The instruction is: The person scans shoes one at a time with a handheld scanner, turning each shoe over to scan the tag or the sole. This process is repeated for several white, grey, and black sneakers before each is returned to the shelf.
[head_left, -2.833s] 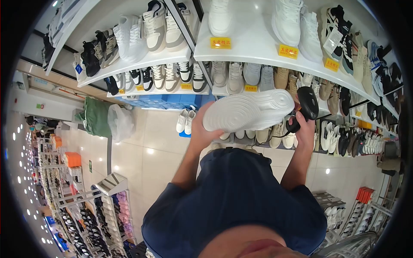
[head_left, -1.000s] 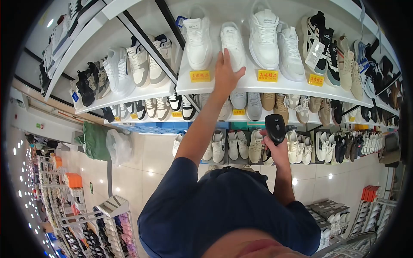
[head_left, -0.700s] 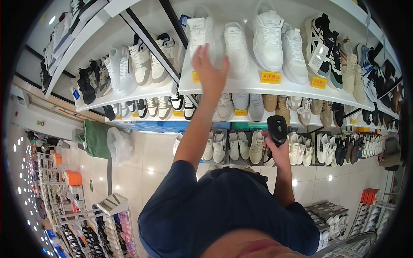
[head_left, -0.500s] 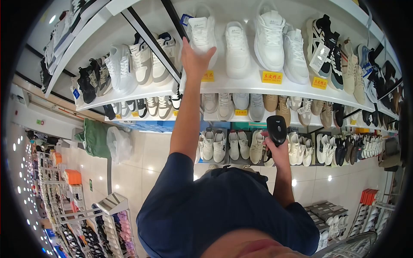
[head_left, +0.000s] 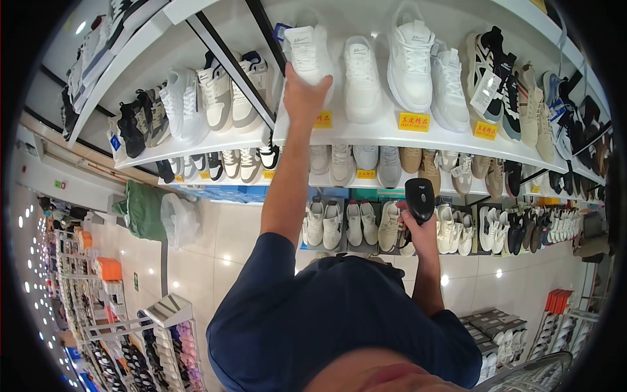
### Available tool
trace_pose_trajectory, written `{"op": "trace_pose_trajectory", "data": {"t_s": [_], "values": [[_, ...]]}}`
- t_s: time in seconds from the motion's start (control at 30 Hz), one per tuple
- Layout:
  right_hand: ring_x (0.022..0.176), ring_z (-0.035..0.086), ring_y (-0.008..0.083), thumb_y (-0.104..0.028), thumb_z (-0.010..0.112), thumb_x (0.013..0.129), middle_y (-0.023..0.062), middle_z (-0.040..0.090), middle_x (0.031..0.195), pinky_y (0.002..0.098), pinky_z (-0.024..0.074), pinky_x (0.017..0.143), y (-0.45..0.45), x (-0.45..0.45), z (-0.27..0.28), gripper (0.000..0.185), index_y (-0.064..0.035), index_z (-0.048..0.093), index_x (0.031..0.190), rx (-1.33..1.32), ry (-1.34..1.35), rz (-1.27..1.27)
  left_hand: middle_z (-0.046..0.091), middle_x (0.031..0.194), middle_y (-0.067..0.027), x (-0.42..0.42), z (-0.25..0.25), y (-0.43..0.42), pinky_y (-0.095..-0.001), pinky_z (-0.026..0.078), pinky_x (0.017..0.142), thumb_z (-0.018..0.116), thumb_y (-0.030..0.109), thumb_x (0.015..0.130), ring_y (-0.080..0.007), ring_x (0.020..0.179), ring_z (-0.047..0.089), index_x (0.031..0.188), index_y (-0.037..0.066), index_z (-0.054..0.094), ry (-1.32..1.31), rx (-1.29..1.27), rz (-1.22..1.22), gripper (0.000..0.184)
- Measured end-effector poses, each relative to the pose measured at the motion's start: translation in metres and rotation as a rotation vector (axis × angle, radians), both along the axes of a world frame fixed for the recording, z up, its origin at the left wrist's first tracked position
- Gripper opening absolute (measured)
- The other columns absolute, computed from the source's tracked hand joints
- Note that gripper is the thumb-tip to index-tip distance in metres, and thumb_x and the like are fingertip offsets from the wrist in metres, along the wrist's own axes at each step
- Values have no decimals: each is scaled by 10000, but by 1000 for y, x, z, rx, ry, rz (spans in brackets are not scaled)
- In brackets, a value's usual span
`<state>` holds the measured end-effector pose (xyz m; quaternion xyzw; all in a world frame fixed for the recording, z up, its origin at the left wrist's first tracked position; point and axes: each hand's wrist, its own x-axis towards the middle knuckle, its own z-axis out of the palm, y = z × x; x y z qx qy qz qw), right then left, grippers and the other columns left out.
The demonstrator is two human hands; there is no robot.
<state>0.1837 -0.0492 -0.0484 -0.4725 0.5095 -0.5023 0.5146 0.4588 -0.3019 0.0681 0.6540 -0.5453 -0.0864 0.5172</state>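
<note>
My left hand (head_left: 305,97) is around the toe of a white sneaker (head_left: 309,53) at the left end of the upper shelf (head_left: 366,135), thumb on one side and fingers on the other. Right of it on that shelf stands another white sneaker (head_left: 361,81), untouched. A yellow label (head_left: 323,119) shows at the shelf edge beside my wrist. Lower down, my right hand (head_left: 421,225) is wrapped round the handle of a black handheld scanner (head_left: 420,198), its head pointing up and away from me.
More white sneakers (head_left: 411,65) and black-and-white shoes (head_left: 494,78) fill the upper shelf. Lower racks hold rows of shoes (head_left: 361,222). A green bag (head_left: 144,212) and a clear plastic bag (head_left: 181,221) stand on the left. A dark metal post (head_left: 264,32) rises near my left hand.
The white sneaker held sole-up earlier is out of my hands. My left hand has moved left from the middle sneaker to the leftmost one and closed on it. The scanner has come lower.
</note>
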Motion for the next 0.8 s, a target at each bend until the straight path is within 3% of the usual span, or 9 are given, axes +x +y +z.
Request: {"op": "trace_pose_trajectory", "data": {"t_s": [0.23,0.3,0.37,0.5,0.57,0.67,0.73,0.77,0.8], "values": [[773,644,94,-66,634,914,67,711,993,242,491,630,0,1,3,209,9,671,1106,10,-40,-46,626,1218,-228,12,44,69,-388,489,962,805,210,703,-347,1112,628,1439,-40,352,7,-132,-181,900],[769,651,89,-76,656,902,45,715,949,248,503,660,-2,1,2,201,1,688,1085,21,-42,-58,609,1258,-199,26,30,92,-376,477,984,786,140,703,-294,1148,612,1431,-34,367,113,-68,-368,857],[767,653,89,-79,655,905,46,713,941,245,503,654,-4,1,0,200,4,688,1084,19,-34,-49,576,1316,-174,28,20,132,-381,457,1015,762,101,693,-258,1200,575,1449,-28,359,421,37,-571,866],[741,636,84,-73,650,908,45,710,938,236,492,633,-14,4,6,204,9,683,1093,-7,-61,-64,545,1357,-157,40,-49,203,-362,411,1061,698,180,702,-240,1239,541,1439,-53,384,849,300,-795,834],[843,643,124,-85,615,939,103,703,1059,249,485,599,-24,0,1,277,15,620,1197,-99,5,-78,544,1358,-154,44,-73,226,-359,412,1059,700,188,704,-235,1240,539,1442,-52,381,913,403,-854,839],[992,645,200,-127,605,947,165,658,1180,266,508,629,-40,10,27,419,8,520,1334,-170,-143,-161,545,1359,-146,44,-91,256,-355,410,1058,702,209,715,-225,1243,533,1447,-50,377,1010,577,-881,841],[853,622,142,-85,632,908,178,648,1211,257,507,612,-44,20,48,445,45,508,1315,-233,-320,-191,545,1359,-142,42,-97,265,-353,408,1058,701,221,726,-219,1246,529,1450,-50,377,1045,650,-849,838],[967,634,174,-88,656,867,182,631,1249,258,518,663,-47,22,54,556,49,459,1369,-262,-359,-155,542,1364,-140,42,-98,266,-353,409,1058,698,237,741,-218,1248,526,1460,-50,360,1027,673,-958,845],[967,634,174,-88,656,867,182,631,1249,258,518,663,-48,26,58,556,49,459,1369,-256,-357,-156,540,1370,-138,42,-98,267,-353,410,1057,695,253,756,-217,1249,523,1470,-50,343,1006,694,-1066,852]]}}
